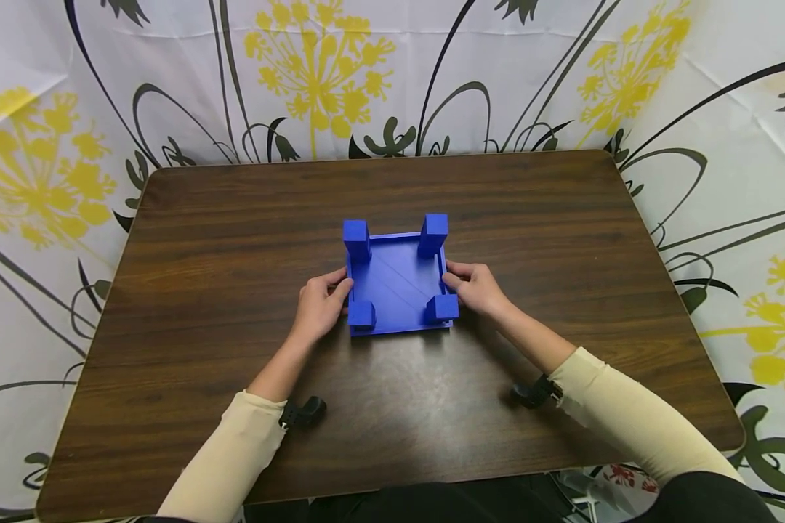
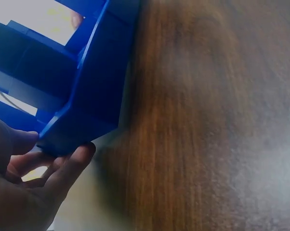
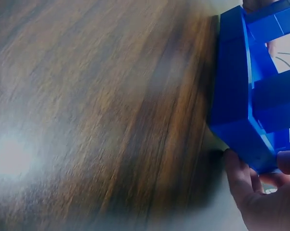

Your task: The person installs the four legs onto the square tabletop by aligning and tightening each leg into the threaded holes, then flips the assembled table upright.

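A blue square frame [image 1: 399,283] with a shallow rim and a thick post standing at each corner, like a small upturned table, is over the middle of the brown table. My left hand [image 1: 319,309] grips its left side, with the thumb on the rim. On the opposite side my right hand [image 1: 477,287] holds it the same way. In the left wrist view, fingers [image 2: 70,168] reach under the blue frame [image 2: 99,82]. The right wrist view shows fingers [image 3: 239,178] against the underside of the blue frame [image 3: 229,86]. Whether it touches the tabletop, I cannot tell.
The wood-grain table [image 1: 235,218] stretches out on all sides of the frame. Behind it and along both sides hangs a white curtain [image 1: 549,43] with yellow flowers. Each forearm wears a dark strap with a small device [image 1: 307,412].
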Available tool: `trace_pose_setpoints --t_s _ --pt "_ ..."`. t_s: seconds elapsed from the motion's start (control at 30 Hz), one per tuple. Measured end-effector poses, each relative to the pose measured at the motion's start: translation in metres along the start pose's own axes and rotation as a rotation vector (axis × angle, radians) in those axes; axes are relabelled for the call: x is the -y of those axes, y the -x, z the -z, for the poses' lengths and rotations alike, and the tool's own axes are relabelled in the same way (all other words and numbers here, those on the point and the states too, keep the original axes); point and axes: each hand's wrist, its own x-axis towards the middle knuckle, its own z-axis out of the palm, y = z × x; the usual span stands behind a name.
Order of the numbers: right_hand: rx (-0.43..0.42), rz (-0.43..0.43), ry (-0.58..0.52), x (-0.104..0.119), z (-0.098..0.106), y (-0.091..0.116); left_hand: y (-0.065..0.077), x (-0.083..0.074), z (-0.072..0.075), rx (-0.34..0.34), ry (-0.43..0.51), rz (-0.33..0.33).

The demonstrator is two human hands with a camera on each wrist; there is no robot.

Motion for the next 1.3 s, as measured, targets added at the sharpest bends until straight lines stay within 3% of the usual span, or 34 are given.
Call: trace_pose_setpoints --t_s 0.2,0.43,0.6,0.93,1.1,1.3 --pt "-0.005 -0.054 -0.133 0.005 0.004 0.0 -0.003 -0.007 0.006 0.041 0.183 0.05" --pt "-0.013 -0.059 -0.163 0.015 0.01 0.003 -0.005 -0.014 0.011 0.053 0.378 0.128" --pt "-0.016 -0.053 -0.157 0.018 0.013 0.002 -0.006 -0.017 0.013 0.047 0.42 0.161" --pt "0.003 0.001 -0.159 0.019 0.016 0.002 -0.004 -0.016 0.018 0.057 0.481 0.095" --pt "0.02 0.108 -0.125 0.015 0.018 0.002 -0.003 -0.018 0.021 0.084 0.502 0.099" --pt "0.009 0.329 -0.036 0.007 0.018 0.0 -0.002 -0.023 0.021 0.103 0.582 0.144"
